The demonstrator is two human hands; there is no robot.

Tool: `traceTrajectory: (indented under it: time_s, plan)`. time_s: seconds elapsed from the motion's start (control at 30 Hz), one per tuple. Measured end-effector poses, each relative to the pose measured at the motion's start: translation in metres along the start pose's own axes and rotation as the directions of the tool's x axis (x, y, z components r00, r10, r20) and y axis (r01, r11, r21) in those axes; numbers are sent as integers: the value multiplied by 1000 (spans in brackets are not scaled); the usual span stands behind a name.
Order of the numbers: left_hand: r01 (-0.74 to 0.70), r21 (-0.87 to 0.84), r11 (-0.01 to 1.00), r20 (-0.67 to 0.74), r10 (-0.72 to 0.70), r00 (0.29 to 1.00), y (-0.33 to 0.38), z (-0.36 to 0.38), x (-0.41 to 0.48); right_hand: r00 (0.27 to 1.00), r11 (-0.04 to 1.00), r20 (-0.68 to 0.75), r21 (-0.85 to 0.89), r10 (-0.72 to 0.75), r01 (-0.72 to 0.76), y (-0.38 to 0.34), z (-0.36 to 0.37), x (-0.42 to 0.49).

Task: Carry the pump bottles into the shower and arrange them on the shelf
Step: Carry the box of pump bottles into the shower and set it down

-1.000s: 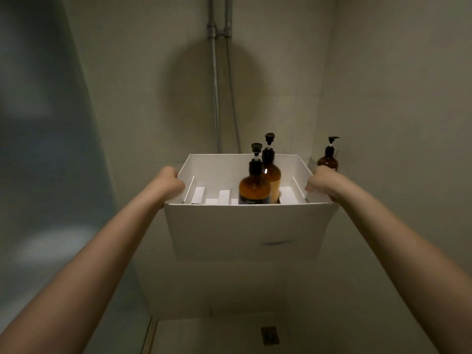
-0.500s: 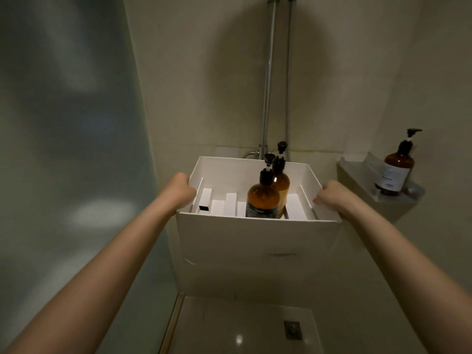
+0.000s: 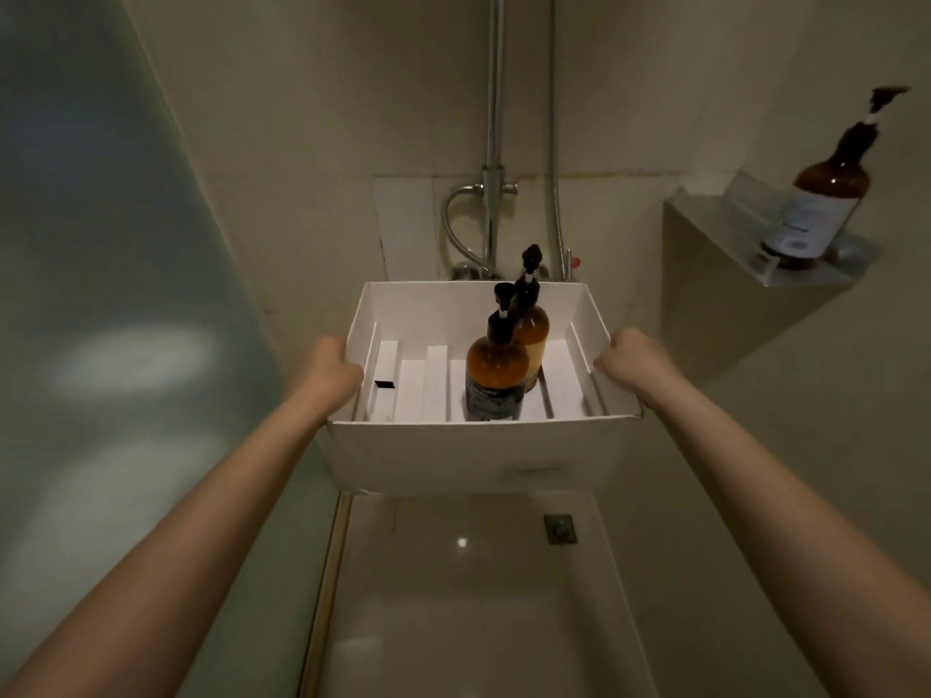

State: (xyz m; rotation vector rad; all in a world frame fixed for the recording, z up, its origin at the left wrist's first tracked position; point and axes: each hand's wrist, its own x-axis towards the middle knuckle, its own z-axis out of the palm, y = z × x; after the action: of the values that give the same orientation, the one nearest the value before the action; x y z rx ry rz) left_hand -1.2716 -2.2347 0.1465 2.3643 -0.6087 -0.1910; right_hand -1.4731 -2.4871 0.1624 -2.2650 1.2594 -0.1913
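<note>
I hold a white open box (image 3: 478, 450) out in front of me inside the shower. My left hand (image 3: 330, 367) grips its left wall and my right hand (image 3: 629, 362) grips its right wall. Two amber pump bottles stand upright in the box: a nearer one (image 3: 496, 375) with a dark label and a farther one (image 3: 534, 330) just behind it. White dividers lie on the box floor. A third amber pump bottle (image 3: 826, 193) with a white label stands on the corner shelf (image 3: 806, 277) at the upper right.
The shower pipe and hose (image 3: 493, 143) run down the back wall to the tap (image 3: 468, 267) just behind the box. A frosted glass panel (image 3: 101, 294) closes the left side. Below lie the shower floor and its drain (image 3: 559, 528).
The view has tilted down and closed in: the box sits lower against the wall, the tap has come into sight, and the shelf with its bottle has shifted to the upper right.
</note>
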Motion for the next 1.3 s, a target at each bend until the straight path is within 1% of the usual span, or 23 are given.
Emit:
traceTrajectory:
  time_s: [0.1,0.2,0.33,0.43,0.57,0.77,0.97,1.3]
  plan:
    - [28,44,999,-12,-28,1000,-18,29,2,1000,1000,3,-11,12,-12,15,25,14]
    - [26,39,999,-15,-26,1000,-40,61,4,1000,1000,8,-13,21,-21,34,55,25]
    - [19,39,999,-30,-17,999,-76,105,7,1000,1000,20,-17,-7,7,65,104,44]
    - [33,59,998,-14,-32,999,-101,143,10,998,1000,57,24,5,-6,95,145,58]
    - [53,106,993,-32,-49,998,-134,199,10,996,998,82,56,25,-30,136,200,75]
    - [87,89,992,-24,-86,996,-191,292,9,988,995,152,100,10,-25,201,284,103]
    - [116,117,986,-51,-110,993,-253,386,6,986,998,164,49,20,-29,264,377,133]
    - [115,119,986,-18,-114,993,-354,509,14,993,996,117,-87,15,-5,344,515,159]
